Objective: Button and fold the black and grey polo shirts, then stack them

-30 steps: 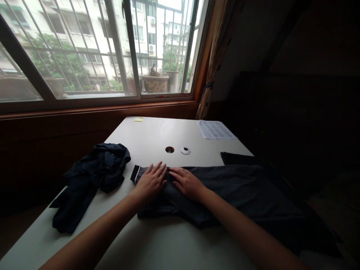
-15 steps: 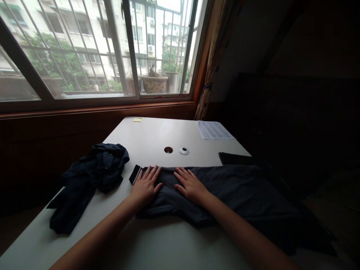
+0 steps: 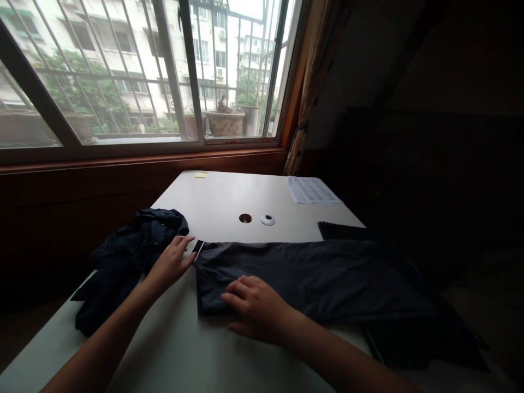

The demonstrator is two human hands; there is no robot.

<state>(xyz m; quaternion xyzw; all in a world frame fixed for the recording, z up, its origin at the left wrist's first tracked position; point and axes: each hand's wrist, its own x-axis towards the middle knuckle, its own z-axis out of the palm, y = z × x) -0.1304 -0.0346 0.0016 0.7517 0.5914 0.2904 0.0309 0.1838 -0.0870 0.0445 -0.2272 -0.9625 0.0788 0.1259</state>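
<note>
A dark grey garment [image 3: 303, 273] lies stretched across the table, its left end showing a black band with a white stripe [image 3: 198, 249]. My left hand [image 3: 172, 263] is at that end, thumb and fingers apart, the tips close to the band; whether they touch it I cannot tell. Over the near edge of the garment is my right hand [image 3: 257, 308], its fingers bent and the thumb apart from them. Nothing shows in its grasp. A crumpled navy garment [image 3: 153, 234] sits to the left, partly behind my left hand and forearm.
The white table [image 3: 229, 196] has a round hole [image 3: 245, 218] with a white round cover [image 3: 267, 219] beside it. Printed paper [image 3: 313, 190] and a yellow note [image 3: 200, 174] lie at the back. A dark flat item [image 3: 341, 231] sticks out beyond the grey garment. A barred window is ahead.
My left hand has left the garment's top and moved left, beside the band. My right hand has come nearer to me, onto the near edge. The garment's left part now lies flatter and straighter.
</note>
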